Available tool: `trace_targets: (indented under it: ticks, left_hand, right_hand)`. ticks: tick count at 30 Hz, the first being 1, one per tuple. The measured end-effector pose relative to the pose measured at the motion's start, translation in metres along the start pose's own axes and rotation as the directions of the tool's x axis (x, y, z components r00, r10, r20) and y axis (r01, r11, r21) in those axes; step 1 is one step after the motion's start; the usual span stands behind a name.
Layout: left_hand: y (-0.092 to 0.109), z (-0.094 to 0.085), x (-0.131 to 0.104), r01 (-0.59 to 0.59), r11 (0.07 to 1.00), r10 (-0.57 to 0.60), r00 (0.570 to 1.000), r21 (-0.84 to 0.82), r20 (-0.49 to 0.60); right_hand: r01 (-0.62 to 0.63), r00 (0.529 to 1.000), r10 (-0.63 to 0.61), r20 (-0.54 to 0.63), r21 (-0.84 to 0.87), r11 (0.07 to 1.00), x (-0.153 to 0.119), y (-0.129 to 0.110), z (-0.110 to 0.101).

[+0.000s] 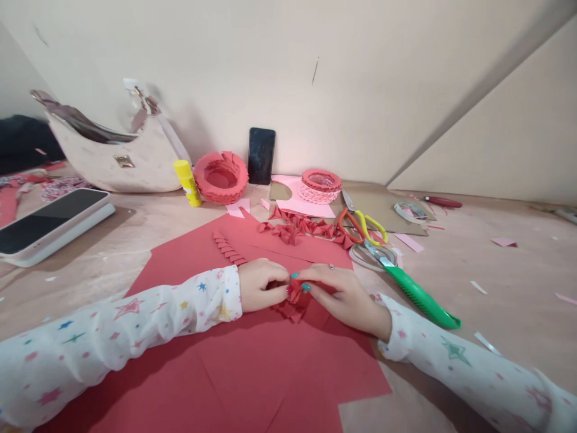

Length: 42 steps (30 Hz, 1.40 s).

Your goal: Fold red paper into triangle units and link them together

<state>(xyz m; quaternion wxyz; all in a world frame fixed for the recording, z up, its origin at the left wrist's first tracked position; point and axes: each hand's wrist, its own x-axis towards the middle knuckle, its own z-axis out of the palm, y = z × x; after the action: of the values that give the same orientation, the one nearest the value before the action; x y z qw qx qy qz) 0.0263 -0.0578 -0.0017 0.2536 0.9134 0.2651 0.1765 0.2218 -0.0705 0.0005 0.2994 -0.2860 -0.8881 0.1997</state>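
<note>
My left hand (265,285) and my right hand (339,291) meet over a large sheet of red paper (216,367). Between their fingertips is a small folded red paper piece (295,293), pinched from both sides. More folded red bits (288,313) lie just under the fingers, partly hidden. Beyond my left hand rests a strip of interlocked folded paper pieces (225,246). A loose pile of folded red paper pieces (300,225) sits past both hands.
Behind stand a red paper ring bowl (220,180), a red-and-pink one (321,185), a yellow glue stick (187,183) and a phone (261,156). Right are scissors (365,225), a green-handled cutter (421,294) and a tape roll (410,211). Left are a handbag (112,159) and another phone (54,222).
</note>
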Motion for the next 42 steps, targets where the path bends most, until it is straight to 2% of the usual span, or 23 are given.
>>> trace_targets:
  ticks: [6,16,21,27,34,38,42]
  left_hand:
    - [0.000,0.002,0.001,-0.016,1.000,0.016,1.000,0.003,-0.019]
    - [0.005,0.005,0.005,0.131,0.991,-0.131,0.991,0.034,0.003]
    - [0.006,0.004,0.005,0.116,0.992,-0.117,0.993,0.044,0.011]
    - [0.004,0.003,0.004,0.079,0.996,-0.081,0.996,0.046,0.029]
    - [0.006,0.002,0.003,0.073,0.995,-0.075,0.997,0.067,0.026]
    - [0.008,0.001,0.003,0.058,0.995,-0.062,0.997,0.076,0.049]
    - [0.010,0.001,0.003,0.079,0.993,-0.081,0.996,0.085,0.027]
  right_hand:
    - [0.040,0.999,-0.040,0.008,-0.020,0.999,-0.001,0.000,0.002]
    - [0.117,0.989,-0.116,0.097,-0.009,0.993,0.001,-0.003,0.000]
    - [0.139,0.980,-0.138,0.146,0.006,0.990,0.001,-0.004,-0.002]
    - [0.143,0.980,-0.145,0.137,0.022,0.989,0.002,-0.006,-0.001]
    - [0.075,0.994,-0.073,0.079,-0.019,0.997,0.002,-0.004,0.003]
    - [0.047,0.996,-0.045,0.081,-0.021,0.999,0.002,-0.003,0.005]
    - [0.026,0.997,-0.024,0.076,-0.025,0.999,0.003,-0.004,0.005]
